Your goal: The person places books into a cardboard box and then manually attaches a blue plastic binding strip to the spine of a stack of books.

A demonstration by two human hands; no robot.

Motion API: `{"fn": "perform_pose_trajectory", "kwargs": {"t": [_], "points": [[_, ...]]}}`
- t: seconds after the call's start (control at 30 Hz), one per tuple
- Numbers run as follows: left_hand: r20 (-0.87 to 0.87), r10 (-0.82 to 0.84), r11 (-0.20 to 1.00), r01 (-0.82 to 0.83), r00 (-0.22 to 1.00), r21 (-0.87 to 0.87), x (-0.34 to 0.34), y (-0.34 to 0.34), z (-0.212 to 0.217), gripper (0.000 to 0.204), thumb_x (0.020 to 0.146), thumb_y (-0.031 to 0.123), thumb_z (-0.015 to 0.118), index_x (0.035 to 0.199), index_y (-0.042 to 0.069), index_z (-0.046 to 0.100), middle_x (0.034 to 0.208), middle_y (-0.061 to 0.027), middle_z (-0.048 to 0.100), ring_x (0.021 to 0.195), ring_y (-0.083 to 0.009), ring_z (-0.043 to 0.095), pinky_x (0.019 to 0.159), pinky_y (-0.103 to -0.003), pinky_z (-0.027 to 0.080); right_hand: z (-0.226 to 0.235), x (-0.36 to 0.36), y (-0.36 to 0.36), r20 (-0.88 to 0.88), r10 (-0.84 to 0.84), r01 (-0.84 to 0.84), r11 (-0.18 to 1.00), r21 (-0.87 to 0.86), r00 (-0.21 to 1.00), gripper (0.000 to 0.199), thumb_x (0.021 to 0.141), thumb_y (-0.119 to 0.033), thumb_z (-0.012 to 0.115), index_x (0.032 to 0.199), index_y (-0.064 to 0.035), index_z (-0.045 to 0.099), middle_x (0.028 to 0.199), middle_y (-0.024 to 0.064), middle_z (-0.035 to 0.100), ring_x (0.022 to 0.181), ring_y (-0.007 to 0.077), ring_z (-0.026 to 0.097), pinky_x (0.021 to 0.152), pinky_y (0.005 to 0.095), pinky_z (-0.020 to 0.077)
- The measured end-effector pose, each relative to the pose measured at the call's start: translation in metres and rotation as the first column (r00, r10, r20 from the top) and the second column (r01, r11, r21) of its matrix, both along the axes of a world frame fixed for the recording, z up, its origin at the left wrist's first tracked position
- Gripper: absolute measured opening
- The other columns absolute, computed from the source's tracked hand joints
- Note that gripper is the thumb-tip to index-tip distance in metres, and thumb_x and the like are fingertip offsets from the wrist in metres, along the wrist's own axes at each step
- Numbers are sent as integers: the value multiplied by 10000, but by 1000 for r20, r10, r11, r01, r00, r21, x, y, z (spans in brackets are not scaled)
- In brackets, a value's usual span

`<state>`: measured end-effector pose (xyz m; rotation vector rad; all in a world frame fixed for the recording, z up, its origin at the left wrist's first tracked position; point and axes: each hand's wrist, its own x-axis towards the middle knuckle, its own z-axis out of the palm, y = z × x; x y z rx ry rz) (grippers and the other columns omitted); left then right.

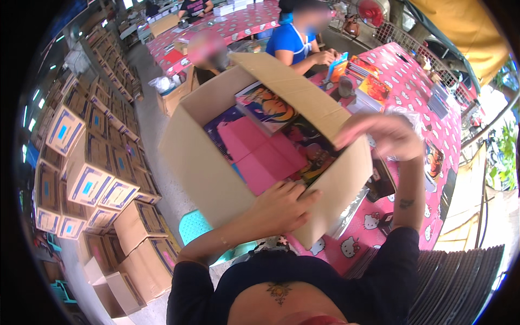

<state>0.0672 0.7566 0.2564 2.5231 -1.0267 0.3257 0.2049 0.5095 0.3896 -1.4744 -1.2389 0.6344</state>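
Note:
An open cardboard box (211, 173) stands tilted in front of me with its flaps spread outward. Inside are colourful illustrated books (268, 108) and a bright pink folded sheet (257, 151) lying over part of them. My left hand (287, 206) rests at the box's near edge, its fingers bent over the rim beside the pink sheet. Blurred by motion, my right hand (384, 132) is at the box's right corner, close to the raised far flap (298, 89). Whether its fingers grip the cardboard is unclear.
Stacked cartons (92, 168) fill the left side. A pink patterned table (401, 70) extends right, bearing book piles (374, 89). A person in blue (292, 46) handles books across from me. Below the box is a turquoise stool (197, 227); dark stacked sheets (455, 287) stand lower right.

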Motion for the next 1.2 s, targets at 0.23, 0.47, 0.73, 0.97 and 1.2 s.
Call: {"fn": "perform_pose_trajectory", "kwargs": {"t": [0.23, 0.47, 0.73, 0.97, 1.2], "points": [[197, 85, 966, -32, 977, -257, -44, 26, -22, 470, 876, 274, 666, 1241, -10, 582, 1006, -156, 620, 925, -310, 600, 952, -432, 452, -164, 54, 173, 704, -272, 708, 547, -447, 655, 491, 911, -452, 594, 1033, 16, 680, 877, 211, 692, 907, 395, 675, 788, 492, 536], [399, 105, 949, 28, 911, -315, -44, 28, -45, 494, 852, 272, 672, 1244, -14, 574, 1037, -162, 593, 957, -338, 574, 955, -464, 445, -216, 130, 168, -370, -911, 647, 396, -652, 184, 698, 948, -548, 541, 1419, -49, 414, 1346, 245, 495, 1135, 374, 582, 861, 551, 532], [441, 77, 946, 74, 894, -316, -42, 31, -54, 435, 737, 242, 715, 1107, 30, 630, 1052, -176, 586, 967, -314, 553, 1008, -476, 403, -261, 170, 207, -476, -879, 816, 265, -514, -14, 597, 952, -478, 590, 1392, -96, 458, 1375, 180, 521, 1229, 335, 534, 876, 573, 513], [438, 84, 920, 99, 895, -378, -35, 32, -63, 320, 787, 222, 716, 1052, 67, 624, 1018, -147, 602, 917, -300, 570, 967, -480, 429, -205, 122, 236, -771, -626, 830, 366, -421, -114, 531, 865, -516, 701, 1259, -190, 560, 1232, 54, 610, 1125, 239, 576, 880, 546, 489], [445, 78, 928, 99, 892, -360, -38, 29, -54, 323, 774, 190, 718, 1055, 53, 636, 990, -141, 606, 920, -302, 569, 952, -480, 433, -233, 143, 226, -786, -579, 826, 319, -465, -218, 499, 848, -512, 714, 1223, -209, 587, 1228, 30, 610, 1151, 232, 561, 902, 573, 448]]}}
